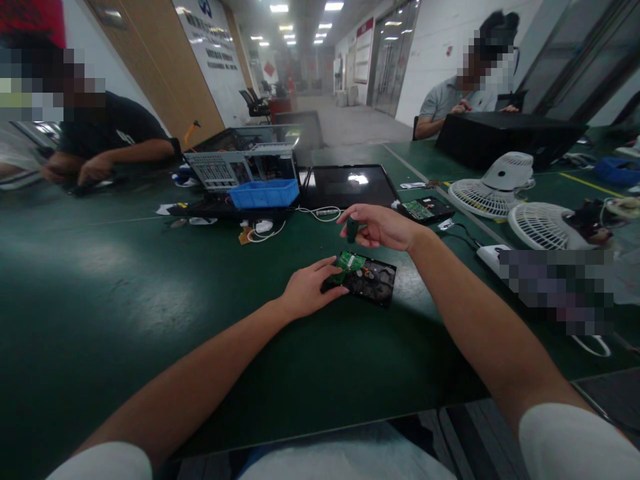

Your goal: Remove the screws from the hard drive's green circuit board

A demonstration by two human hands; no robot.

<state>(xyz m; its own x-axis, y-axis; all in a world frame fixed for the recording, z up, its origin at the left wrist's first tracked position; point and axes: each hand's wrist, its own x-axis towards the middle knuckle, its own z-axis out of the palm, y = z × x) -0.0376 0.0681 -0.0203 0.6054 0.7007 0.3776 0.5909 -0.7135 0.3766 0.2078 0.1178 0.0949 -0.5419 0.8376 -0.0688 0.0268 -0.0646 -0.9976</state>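
Note:
A hard drive (373, 280) lies on the green table with its circuit board side up, a green board at its left end. My left hand (313, 287) grips that left end between thumb and fingers, holding the drive against the table. Just above and behind it is my right hand (383, 227), closed around a short dark handle that looks like a screwdriver (353, 230), held upright. Its shaft and tip cannot be made out, and it appears apart from the drive.
Behind stand an opened computer case (245, 163), a blue bin (265, 194) and a black panel (350, 185). A second hard drive (427, 209), white fan parts (493, 187) and a power strip (495, 257) lie to the right. Two people work across the table, one by a black case (505, 137).

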